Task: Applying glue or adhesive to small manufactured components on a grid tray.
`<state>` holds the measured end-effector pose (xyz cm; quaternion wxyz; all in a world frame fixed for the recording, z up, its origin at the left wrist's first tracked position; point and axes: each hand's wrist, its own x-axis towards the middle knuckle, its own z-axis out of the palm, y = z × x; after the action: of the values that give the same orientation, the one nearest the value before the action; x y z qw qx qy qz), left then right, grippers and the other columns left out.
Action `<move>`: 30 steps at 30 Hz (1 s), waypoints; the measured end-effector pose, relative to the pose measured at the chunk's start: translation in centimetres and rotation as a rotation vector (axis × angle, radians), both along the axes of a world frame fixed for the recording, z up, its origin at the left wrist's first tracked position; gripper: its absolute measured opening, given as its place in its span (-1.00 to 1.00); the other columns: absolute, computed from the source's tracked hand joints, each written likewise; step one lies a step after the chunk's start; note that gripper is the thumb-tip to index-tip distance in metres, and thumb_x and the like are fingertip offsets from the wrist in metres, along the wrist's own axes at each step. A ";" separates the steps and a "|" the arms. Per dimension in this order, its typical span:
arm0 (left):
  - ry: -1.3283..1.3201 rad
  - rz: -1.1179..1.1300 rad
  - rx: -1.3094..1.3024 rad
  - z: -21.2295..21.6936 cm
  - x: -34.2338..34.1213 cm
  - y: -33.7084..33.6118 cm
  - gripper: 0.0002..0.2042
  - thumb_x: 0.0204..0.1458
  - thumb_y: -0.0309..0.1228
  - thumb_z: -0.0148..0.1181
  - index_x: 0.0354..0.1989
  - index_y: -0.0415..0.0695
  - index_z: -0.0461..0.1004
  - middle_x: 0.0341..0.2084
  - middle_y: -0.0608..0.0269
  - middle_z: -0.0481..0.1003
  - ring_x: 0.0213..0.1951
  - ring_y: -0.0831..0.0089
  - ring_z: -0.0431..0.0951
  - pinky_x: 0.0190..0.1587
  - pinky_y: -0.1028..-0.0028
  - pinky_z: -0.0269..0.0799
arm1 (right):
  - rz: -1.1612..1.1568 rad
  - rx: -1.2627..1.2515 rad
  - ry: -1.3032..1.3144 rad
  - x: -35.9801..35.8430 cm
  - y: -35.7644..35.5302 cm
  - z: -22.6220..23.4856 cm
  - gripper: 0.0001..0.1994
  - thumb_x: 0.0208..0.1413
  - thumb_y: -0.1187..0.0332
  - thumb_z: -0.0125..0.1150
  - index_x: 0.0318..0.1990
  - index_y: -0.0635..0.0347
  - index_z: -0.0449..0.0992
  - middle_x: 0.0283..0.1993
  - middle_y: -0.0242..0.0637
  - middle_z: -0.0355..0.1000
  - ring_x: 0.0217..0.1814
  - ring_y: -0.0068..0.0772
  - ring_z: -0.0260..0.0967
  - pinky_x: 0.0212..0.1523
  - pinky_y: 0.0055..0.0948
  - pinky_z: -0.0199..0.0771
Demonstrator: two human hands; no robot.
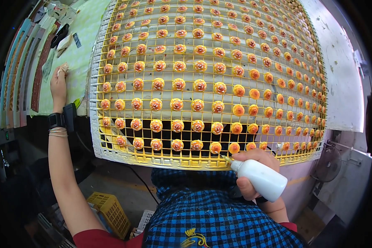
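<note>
While the right hand closes around a white squeeze bottle, the left hand lies on the green desk.
From the head view, the bottle's visible side is plain white; its nozzle points left, just beside an orange domed piece on the yellow wire rack. Leftward pieces bear white marks; many rightward are unmarked. The left hand, well apart from the bottle, has curled fingers at a crumpled pale scrap; whether it grips that, I cannot tell.
</note>
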<state>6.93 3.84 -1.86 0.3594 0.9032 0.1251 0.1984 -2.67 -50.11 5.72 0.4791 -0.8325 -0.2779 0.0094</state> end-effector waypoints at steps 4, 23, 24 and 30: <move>0.000 -0.015 0.008 0.0 0.0 0.0 -0.70 0.08 -0.35 -0.19 -0.15 -0.31 0.36 -0.31 0.28 0.43 -0.27 0.57 0.36 -0.17 0.60 0.23 | -0.004 0.005 0.012 0.0 0.0 0.0 -0.68 -0.19 0.18 0.19 -0.35 0.25 0.42 -0.49 -0.30 0.40 -0.61 -0.41 0.36 -0.61 -0.57 0.33; -0.011 -0.006 0.020 0.2 0.0 -0.5 -0.74 0.07 -0.35 -0.16 -0.22 -0.27 0.38 -0.47 0.42 0.36 -0.41 0.66 0.26 -0.30 0.68 0.17 | -0.032 0.014 -0.015 0.0 0.0 0.0 -0.69 -0.18 0.20 0.16 -0.36 0.27 0.42 -0.47 -0.29 0.38 -0.61 -0.39 0.34 -0.60 -0.56 0.31; -0.011 -0.007 0.020 0.1 0.0 -0.4 -0.74 0.07 -0.35 -0.16 -0.22 -0.27 0.38 -0.47 0.42 0.36 -0.41 0.66 0.26 -0.30 0.68 0.17 | -0.036 0.011 -0.005 -0.1 -0.1 0.0 -0.69 -0.18 0.20 0.16 -0.36 0.27 0.42 -0.47 -0.28 0.38 -0.61 -0.38 0.34 -0.60 -0.56 0.31; -0.019 -0.015 -0.007 0.0 0.0 -0.2 -0.73 0.08 -0.35 -0.16 -0.21 -0.28 0.38 -0.45 0.41 0.37 -0.40 0.66 0.27 -0.29 0.67 0.18 | -0.061 0.005 0.027 -0.3 -0.1 -0.1 -0.68 -0.16 0.18 0.15 -0.34 0.27 0.42 -0.47 -0.27 0.38 -0.58 -0.38 0.34 -0.61 -0.54 0.30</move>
<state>6.97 3.67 -1.83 0.3652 0.9010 0.1155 0.2037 -2.95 -50.20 5.61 0.4849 -0.8393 -0.2458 0.0053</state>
